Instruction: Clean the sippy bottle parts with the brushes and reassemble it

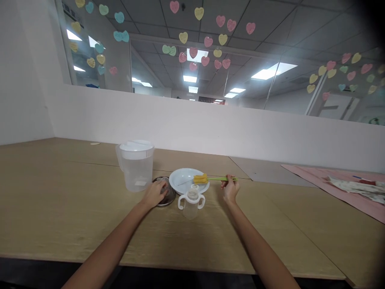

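In my right hand (230,188) is the green handle of a sponge brush (219,179), closed between the fingers. Its yellow sponge head rests over the right side of a white plate (179,175). My left hand (155,194) reaches over a dark, metal-rimmed bowl (171,197), its fingers curled near something clear that I cannot make out. A clear baby bottle (191,208) with two white handles stands upright in front of the plate, its top uncovered. Just behind its mouth shows a small white piece (195,187), partly hidden.
A translucent pitcher (137,170) with a white lid stands behind and left of the bowl. To the far right, a pink cloth (313,176) bears a patterned cloth (357,188) and a red-and-blue item. A white wall and window with heart-shaped notes rise behind the wooden table (90,216).
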`<state>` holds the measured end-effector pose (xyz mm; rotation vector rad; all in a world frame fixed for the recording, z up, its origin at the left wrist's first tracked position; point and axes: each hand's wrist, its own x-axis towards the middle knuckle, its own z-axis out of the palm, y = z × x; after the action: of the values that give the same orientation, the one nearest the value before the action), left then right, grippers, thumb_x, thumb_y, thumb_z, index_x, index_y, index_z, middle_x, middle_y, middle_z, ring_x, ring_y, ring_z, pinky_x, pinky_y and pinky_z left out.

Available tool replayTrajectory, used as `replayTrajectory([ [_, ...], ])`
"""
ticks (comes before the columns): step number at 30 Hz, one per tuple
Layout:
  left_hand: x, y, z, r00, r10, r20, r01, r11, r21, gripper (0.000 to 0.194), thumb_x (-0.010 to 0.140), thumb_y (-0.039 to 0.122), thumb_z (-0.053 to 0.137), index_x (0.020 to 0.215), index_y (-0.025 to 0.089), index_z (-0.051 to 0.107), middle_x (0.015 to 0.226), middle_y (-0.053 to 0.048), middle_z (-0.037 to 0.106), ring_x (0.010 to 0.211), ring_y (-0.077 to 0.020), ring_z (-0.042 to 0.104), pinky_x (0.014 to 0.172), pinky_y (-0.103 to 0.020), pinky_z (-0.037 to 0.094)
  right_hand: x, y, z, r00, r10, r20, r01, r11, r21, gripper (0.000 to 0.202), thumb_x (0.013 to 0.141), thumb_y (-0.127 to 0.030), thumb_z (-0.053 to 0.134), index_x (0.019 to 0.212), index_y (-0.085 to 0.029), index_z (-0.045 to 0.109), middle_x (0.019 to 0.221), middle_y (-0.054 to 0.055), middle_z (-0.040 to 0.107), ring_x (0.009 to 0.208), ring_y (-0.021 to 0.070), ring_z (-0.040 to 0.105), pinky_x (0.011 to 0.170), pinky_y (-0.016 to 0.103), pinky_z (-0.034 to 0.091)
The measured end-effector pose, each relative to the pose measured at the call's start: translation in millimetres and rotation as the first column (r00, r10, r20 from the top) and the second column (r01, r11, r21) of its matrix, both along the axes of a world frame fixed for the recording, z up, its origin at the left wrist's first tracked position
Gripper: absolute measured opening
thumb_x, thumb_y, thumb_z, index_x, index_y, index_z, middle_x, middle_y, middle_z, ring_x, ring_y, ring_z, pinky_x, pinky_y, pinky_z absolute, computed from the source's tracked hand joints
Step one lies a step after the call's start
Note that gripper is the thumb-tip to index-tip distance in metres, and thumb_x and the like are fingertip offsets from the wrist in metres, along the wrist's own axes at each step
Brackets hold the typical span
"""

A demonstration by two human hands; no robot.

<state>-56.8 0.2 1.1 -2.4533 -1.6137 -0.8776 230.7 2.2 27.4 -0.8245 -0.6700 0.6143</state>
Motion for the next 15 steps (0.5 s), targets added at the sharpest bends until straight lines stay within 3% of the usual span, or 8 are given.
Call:
replayTrajectory([
  [3, -0.9, -1.6, 0.7, 1.0, -0.015, 0.025, 0.015, 1.0, -0.002, 0.014, 0.075, 0.027, 0.049, 0.086, 0.022, 0.054, 0.082, -0.004, 0.062, 0.076, -0.0196, 0.056, 0.068, -0.029, 0.04, -0.1, -1.3, -2.3, 0.996, -0.08, 0.042, 0.078, 0.995, 0.061, 0.023, 0.07, -0.04, 0.054, 0.065, -0.02, 0.044, 0.039, -0.01, 0.036, 0.033, 0.0059, 0.034, 0.033, 0.018, 0.026],
  [8, -0.2, -4.1, 4.3, 0.995, -0.001, 0.105, -0.019, 0.981, 0.193, 0.024, 0.084, 0.035, 0.037, 0.084, 0.019, 0.055, 0.087, -0.005, 0.061, 0.083, -0.0194, 0.055, 0.074, -0.031, 0.041, -2.7, -0.8, -12.4, 0.954, -0.141, 0.265, 0.102, 0.983, 0.155, 0.031, 0.071, -0.048, 0.052, 0.07, -0.017, 0.046, 0.047, -0.008, 0.038, 0.038, 0.0052, 0.035, 0.037, 0.018, 0.027],
  [11, 1.1, -5.0, 5.1, 0.986, -0.033, 0.161, -0.013, 0.961, 0.277, 0.029, 0.086, 0.036, 0.035, 0.081, 0.018, 0.057, 0.091, -0.005, 0.06, 0.086, -0.0183, 0.055, 0.078, -0.031, 0.042, -7.2, 0.5, -17.6, 0.922, -0.097, 0.375, 0.054, 0.991, 0.124, 0.033, 0.072, -0.049, 0.052, 0.073, -0.016, 0.048, 0.048, -0.008, 0.04, 0.04, 0.0054, 0.036, 0.04, 0.019, 0.029],
  [15, 6.6, -8.8, 5.0, 0.98, -0.106, 0.166, 0.054, 0.954, 0.294, 0.03, 0.087, 0.033, 0.034, 0.086, 0.018, 0.059, 0.096, -0.005, 0.06, 0.09, -0.0168, 0.055, 0.082, -0.03, 0.042, -12.7, 1.8, -18.3, 0.951, 0.086, 0.297, -0.104, 0.993, 0.046, 0.034, 0.068, -0.05, 0.055, 0.07, -0.017, 0.048, 0.043, -0.009, 0.039, 0.036, 0.0055, 0.033, 0.036, 0.019, 0.024],
])
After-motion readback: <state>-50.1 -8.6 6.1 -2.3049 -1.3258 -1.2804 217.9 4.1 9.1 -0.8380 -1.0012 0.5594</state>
